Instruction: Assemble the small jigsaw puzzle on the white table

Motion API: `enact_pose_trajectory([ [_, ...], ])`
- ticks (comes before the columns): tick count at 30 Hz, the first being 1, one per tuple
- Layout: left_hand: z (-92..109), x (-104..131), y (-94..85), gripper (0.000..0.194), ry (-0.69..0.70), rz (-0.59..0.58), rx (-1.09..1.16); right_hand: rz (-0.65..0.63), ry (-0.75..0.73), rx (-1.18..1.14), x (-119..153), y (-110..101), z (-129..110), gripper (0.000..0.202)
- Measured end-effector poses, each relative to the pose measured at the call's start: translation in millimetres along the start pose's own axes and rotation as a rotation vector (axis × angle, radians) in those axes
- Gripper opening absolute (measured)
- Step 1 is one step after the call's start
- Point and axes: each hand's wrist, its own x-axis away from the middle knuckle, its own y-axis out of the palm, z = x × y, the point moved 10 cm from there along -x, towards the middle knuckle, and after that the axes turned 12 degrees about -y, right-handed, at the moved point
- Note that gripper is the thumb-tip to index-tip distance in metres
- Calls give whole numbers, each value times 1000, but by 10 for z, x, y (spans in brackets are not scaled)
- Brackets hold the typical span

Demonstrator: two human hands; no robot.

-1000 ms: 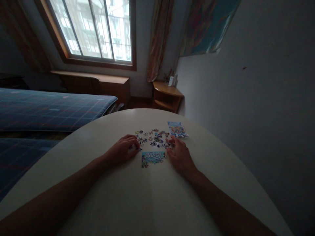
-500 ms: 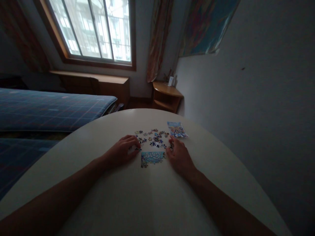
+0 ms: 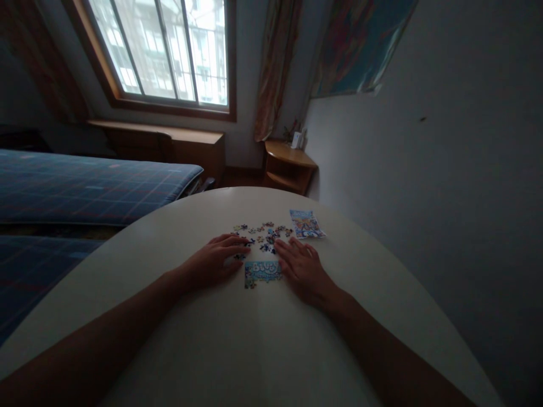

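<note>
Head view: two hands flank a part-built puzzle section (image 3: 263,272) on the pale worktop (image 3: 263,350).

Left hand (image 3: 214,261) and right hand (image 3: 302,265) lie flat, fingers released, touching loose puzzle pieces (image 3: 265,233) near a picture card (image 3: 306,223).

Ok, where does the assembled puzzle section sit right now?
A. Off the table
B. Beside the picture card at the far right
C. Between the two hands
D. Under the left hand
C: the assembled puzzle section lies between the left hand and right hand.

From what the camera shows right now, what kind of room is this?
Probably a bedroom at home: a bed with a blue checked cover, a curtained window, and a jigsaw puzzle on a white table.
</note>
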Motion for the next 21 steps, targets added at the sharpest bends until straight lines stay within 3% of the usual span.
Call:
enact_pose_trajectory([
  [5, 29, -8, -8, 33, 2, 4, -4, 36, 67, 92, -1, -88, 42, 50],
  [11, 42, -12, -23, 32, 1, 23, 28, -61, -67, 50, -111, 15, -119, 53],
  [14, 35, -15, -18, 32, 0, 25, 39, -91, -60, 40, -135, 44, -128, 56],
  [21, 30, -27, -9, 32, -18, 23, 45, 11, 2, 108, -72, -47, -14, 59],
])
